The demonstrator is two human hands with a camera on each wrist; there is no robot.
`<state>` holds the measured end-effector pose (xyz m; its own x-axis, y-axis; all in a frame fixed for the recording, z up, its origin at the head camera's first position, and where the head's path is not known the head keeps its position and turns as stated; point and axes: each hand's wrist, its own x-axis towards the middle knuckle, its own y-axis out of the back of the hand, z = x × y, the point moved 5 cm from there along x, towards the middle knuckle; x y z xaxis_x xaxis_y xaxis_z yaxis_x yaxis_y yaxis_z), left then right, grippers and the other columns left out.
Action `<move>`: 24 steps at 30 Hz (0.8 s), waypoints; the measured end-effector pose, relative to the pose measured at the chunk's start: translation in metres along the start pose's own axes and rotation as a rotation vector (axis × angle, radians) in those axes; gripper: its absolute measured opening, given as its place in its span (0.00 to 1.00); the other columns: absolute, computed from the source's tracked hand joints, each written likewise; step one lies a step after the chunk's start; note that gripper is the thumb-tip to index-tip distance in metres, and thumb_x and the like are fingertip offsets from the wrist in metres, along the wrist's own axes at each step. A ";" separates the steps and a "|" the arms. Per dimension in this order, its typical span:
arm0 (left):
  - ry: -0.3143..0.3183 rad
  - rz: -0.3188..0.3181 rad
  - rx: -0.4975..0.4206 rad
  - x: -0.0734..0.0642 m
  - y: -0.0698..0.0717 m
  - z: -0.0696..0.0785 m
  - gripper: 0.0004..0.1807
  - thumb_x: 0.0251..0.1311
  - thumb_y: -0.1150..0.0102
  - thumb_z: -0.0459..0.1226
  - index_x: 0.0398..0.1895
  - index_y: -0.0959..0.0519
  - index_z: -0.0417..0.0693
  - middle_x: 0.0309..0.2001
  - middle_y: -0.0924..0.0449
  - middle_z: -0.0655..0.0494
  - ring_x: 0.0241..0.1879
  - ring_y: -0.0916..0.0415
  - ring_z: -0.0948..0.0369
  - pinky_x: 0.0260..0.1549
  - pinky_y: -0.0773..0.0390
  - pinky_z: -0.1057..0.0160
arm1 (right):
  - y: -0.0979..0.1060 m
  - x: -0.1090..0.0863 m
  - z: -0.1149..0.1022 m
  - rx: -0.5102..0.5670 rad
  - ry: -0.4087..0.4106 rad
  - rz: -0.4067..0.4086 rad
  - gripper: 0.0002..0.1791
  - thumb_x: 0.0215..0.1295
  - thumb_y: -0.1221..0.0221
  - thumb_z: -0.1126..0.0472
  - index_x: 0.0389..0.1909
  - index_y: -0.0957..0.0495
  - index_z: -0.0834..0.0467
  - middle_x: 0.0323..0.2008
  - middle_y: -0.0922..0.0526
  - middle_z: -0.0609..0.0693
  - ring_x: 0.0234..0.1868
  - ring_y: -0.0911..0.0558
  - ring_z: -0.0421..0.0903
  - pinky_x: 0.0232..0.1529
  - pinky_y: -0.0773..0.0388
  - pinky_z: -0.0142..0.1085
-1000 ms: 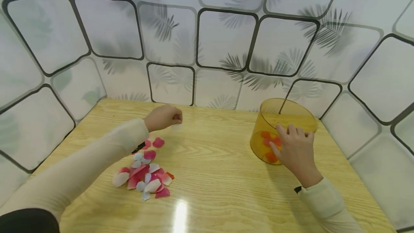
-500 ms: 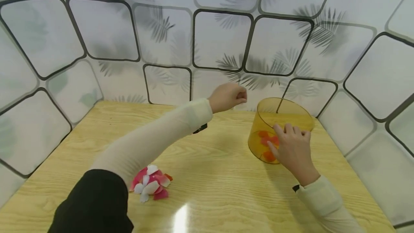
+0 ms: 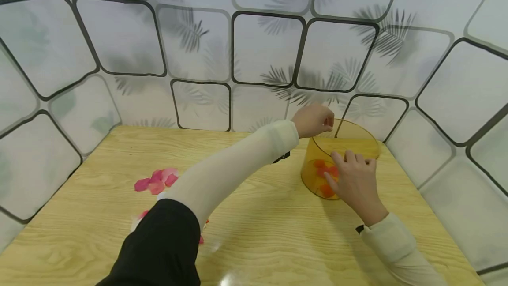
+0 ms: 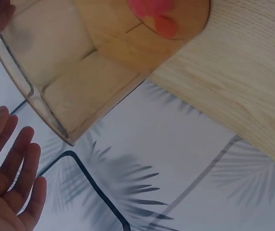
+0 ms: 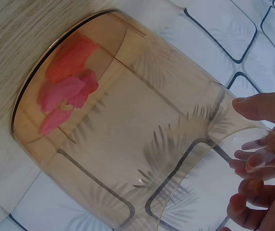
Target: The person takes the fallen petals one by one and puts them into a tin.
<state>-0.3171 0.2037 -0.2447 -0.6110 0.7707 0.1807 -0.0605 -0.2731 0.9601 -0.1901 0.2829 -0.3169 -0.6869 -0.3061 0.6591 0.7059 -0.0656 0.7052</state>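
My left hand (image 3: 311,120) is over the back left rim of a round, see-through amber container (image 3: 310,162). Its thumb and forefinger meet in a pinch, with the other fingers loosely bent in the left wrist view; the petal between them is hidden now. With the fingers at its front rim and the thumb along the outer wall, my right hand (image 3: 357,184) holds the container. Red and pink petals (image 5: 70,91) lie on the container's bottom. More pink petals (image 3: 156,180) are on the table at left, some hidden under my left sleeve.
A pale wood-grain table (image 3: 254,237) carries everything. White curtain-like walls (image 3: 266,47) with dark rounded outlines and leaf prints rise behind it and along both sides. My left forearm (image 3: 234,162) stretches across the middle of the table.
My left hand has moved right from above the petal pile to the container's rim, its fingers still pinched. A pale petal showed below them earlier. The right hand has stayed on the container.
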 end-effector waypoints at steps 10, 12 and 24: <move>-0.008 0.094 0.006 -0.029 0.006 -0.013 0.14 0.67 0.49 0.45 0.51 0.23 0.53 0.52 0.22 0.58 0.49 0.24 0.63 0.48 0.25 0.66 | 0.000 0.000 -0.002 0.016 -0.009 0.002 0.29 0.39 0.27 0.49 0.39 0.27 0.59 0.25 0.28 0.59 0.24 0.27 0.59 0.24 0.37 0.50; -0.020 0.131 -0.009 -0.042 0.010 -0.016 0.13 0.67 0.49 0.44 0.51 0.22 0.53 0.51 0.21 0.58 0.50 0.24 0.62 0.50 0.26 0.65 | 0.000 0.000 -0.003 0.016 -0.007 0.003 0.29 0.39 0.27 0.49 0.39 0.27 0.60 0.25 0.28 0.59 0.24 0.27 0.59 0.24 0.37 0.50; -0.088 0.042 0.015 -0.162 0.006 -0.067 0.08 0.62 0.42 0.40 0.43 0.20 0.51 0.44 0.20 0.56 0.46 0.22 0.59 0.49 0.24 0.60 | 0.001 0.001 -0.002 0.011 -0.005 0.010 0.28 0.39 0.28 0.50 0.38 0.26 0.60 0.25 0.27 0.60 0.24 0.27 0.60 0.24 0.39 0.48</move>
<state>-0.2709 0.0389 -0.2828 -0.5408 0.8067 0.2383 -0.0241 -0.2981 0.9542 -0.1899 0.2802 -0.3163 -0.6805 -0.3021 0.6676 0.7110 -0.0517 0.7013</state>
